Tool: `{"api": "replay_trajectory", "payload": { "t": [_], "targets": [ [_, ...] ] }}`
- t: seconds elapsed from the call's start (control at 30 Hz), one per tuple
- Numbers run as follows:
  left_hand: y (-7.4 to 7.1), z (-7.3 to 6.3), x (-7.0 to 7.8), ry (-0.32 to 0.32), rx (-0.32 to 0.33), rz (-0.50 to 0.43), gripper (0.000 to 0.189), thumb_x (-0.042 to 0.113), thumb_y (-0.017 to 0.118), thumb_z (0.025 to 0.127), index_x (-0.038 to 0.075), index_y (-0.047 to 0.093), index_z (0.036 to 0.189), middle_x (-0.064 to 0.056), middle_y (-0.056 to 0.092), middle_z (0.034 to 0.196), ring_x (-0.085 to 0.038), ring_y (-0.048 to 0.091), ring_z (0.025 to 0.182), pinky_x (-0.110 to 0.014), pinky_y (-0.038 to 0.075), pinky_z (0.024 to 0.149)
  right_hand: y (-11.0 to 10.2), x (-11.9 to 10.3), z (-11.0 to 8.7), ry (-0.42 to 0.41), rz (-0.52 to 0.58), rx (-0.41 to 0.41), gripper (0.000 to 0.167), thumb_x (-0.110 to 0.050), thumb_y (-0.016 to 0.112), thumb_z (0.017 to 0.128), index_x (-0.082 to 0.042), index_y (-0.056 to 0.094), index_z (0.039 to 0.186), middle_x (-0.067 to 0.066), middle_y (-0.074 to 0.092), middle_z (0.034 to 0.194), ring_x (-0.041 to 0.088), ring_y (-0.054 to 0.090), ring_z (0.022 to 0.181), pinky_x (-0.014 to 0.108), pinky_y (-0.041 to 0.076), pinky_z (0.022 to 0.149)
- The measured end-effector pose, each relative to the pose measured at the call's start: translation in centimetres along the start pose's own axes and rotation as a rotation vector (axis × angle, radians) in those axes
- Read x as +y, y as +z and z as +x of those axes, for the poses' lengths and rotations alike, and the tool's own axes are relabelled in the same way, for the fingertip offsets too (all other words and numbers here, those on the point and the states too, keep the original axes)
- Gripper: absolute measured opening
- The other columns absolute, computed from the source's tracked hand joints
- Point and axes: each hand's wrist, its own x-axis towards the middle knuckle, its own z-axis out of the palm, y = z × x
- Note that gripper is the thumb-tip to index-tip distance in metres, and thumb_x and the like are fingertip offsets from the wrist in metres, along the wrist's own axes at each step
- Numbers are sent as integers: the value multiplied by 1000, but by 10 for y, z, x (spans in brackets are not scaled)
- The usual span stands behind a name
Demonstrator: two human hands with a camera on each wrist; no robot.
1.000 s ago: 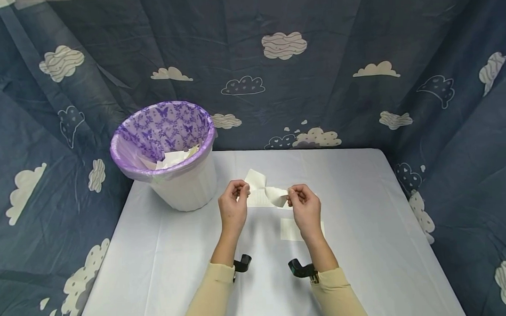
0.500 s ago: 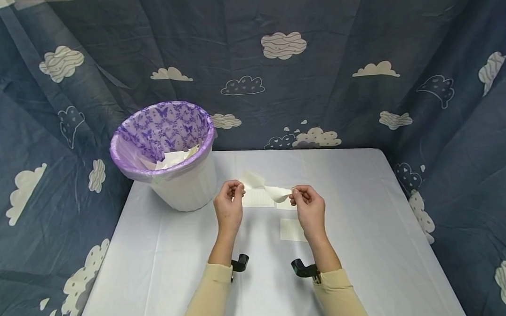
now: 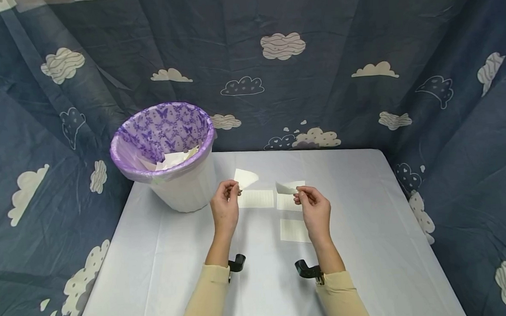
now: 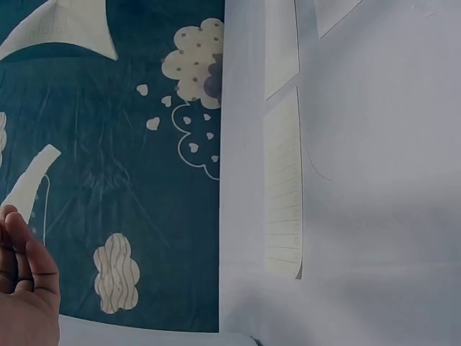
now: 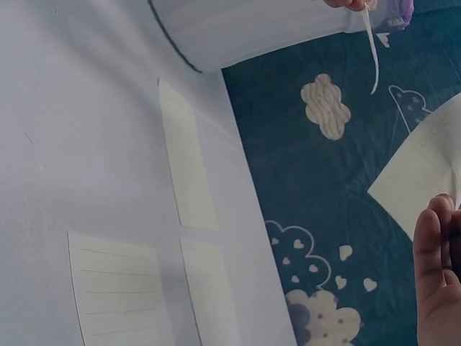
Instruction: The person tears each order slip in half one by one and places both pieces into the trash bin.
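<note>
My left hand (image 3: pixel 225 206) pinches a cream piece of paper (image 3: pixel 246 178) between thumb and fingers, held up above the table. In the left wrist view this paper piece (image 4: pixel 29 187) stands edge-on above the left hand (image 4: pixel 29 281). The right hand (image 3: pixel 316 214) pinches a second, curved paper piece (image 3: pixel 286 188) by its near right corner. The right wrist view shows that piece (image 5: pixel 421 162) broad side on, with the fingers of the right hand (image 5: pixel 439 288) at its lower edge. A gap separates the two pieces.
Under the hands lie a lined paper slip (image 3: pixel 256 199), another slip (image 3: pixel 287 202) beside it and a third (image 3: pixel 294 230) nearer me, on the white table (image 3: pixel 367 247). At back left stands a white bin (image 3: pixel 186 191) with a purple liner, holding paper scraps (image 3: pixel 174 159).
The paper stretched between both hands has come apart into two pieces, one in each hand. My left hand has shifted left and the right hand right.
</note>
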Motion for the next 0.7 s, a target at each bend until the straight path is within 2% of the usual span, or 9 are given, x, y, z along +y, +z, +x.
{"api": "replay_trajectory", "payload": {
  "t": [0.2,0.33,0.5,0.7],
  "targets": [
    [0,-1,6,37,-20,53,9,11,67,104,5,72,109,-13,75,92,-26,73,85,-22,56,77,2,-1,1,-19,27,6,16,-1,62,105,2,74,115,10,73,98,5,70,81,19,61,78],
    [1,2,12,86,-10,74,11,12,68,104,3,72,108,-12,76,91,-28,73,83,-24,54,77,7,-5,3,-68,73,8,17,-5,64,105,3,69,119,12,73,100,6,71,84,17,61,80],
    [-2,8,29,190,43,78,8,8,73,100,1,74,103,-13,78,87,-29,72,77,-25,52,73,18,-15,10,-143,155,16,21,-7,67,104,7,62,119,9,75,98,6,73,84,20,62,83],
    [-11,16,56,351,129,104,6,5,75,97,-1,74,99,-13,79,83,-27,70,71,-19,51,70,38,-38,18,-241,224,13,14,-1,67,102,8,62,112,-2,74,93,6,74,82,21,63,81]
  ]
}}
